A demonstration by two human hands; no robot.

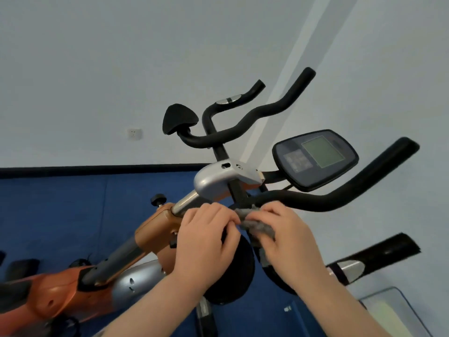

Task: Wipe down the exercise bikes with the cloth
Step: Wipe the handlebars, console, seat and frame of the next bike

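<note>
— What room is there around the bike?
— From the head camera, the exercise bike [150, 242] stands on a blue floor [60, 215] near a pale wall [121, 57]. Its handlebar [340, 198] reaches right, with the screen [315, 159] above it. A glass-topped surface [401, 310] sits at the lower right corner.
— And the cloth?
— The grey cloth [260, 227] is bunched at the middle of the handlebar, by the stem.
— The hands?
— Both come up from below, knuckles up. The right hand [286, 239] has its fingers curled round the cloth; the left hand [206, 237] pinches its near edge with bent fingertips.
</note>
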